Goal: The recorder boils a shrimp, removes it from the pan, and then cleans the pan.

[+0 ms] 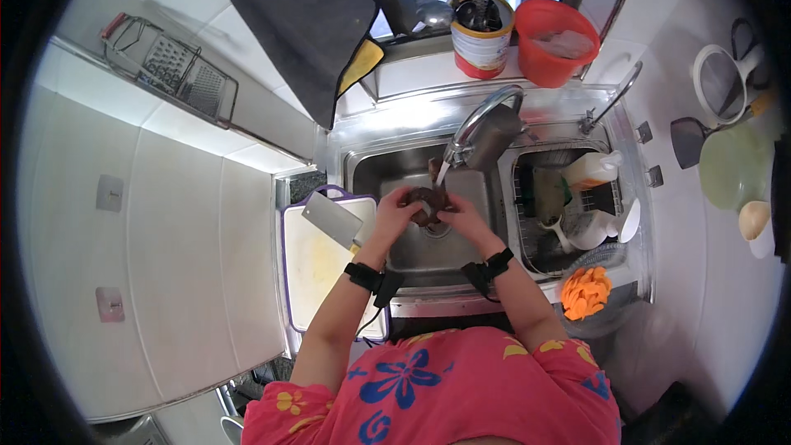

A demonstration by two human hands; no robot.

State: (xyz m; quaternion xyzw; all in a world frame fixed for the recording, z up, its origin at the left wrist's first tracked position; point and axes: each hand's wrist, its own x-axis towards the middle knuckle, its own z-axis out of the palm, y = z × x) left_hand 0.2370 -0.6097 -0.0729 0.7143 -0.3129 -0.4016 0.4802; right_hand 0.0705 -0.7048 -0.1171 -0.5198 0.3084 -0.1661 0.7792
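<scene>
Both my hands grip a wet, dark brown piece of food over the left basin of a steel sink. Its exact kind is unclear. My left hand pinches its left side, while my right hand has its right edge. From the curved chrome faucet, a stream of water falls just beyond the fingers, onto or close behind the piece. More brown material shows behind the stream; whether it is joined to the held piece cannot be told.
At left, a cleaver lies on a purple-edged cutting board. The right basin holds a wire rack with bottles. Orange slices sit at the front right corner. A utensil can and red bucket stand behind the faucet.
</scene>
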